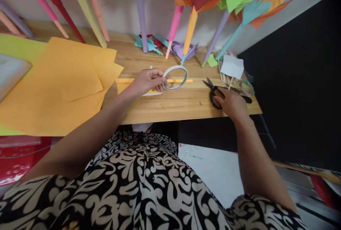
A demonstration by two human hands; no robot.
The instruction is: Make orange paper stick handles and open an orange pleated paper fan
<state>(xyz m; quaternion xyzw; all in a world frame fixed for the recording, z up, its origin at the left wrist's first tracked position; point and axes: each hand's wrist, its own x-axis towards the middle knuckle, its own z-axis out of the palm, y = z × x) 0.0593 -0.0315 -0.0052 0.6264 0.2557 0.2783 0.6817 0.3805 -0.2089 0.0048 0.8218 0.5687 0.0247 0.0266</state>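
My left hand point(150, 81) pinches the edge of a narrow white roll of tape point(175, 88), held up over the table. Beneath and behind this hand lies a thin orange paper tube point(125, 80), its right end showing past the roll. Part of an orange paper piece point(122, 88) and a white strip show under the wrist. On the right, my right hand point(231, 103) is closed on the black-handled scissors point(213, 87), whose blades point away and stand slightly apart. Some of the handle is hidden by the fingers.
Orange sheets point(66, 80) cover the table's left side, near a pale flat object point(12, 73). Coloured paper flowers on tube stems point(189, 32) lean against the wall. Paper scraps point(183, 48) lie behind. Another tape roll point(246, 87) sits by the right edge, beside a black panel point(298, 80).
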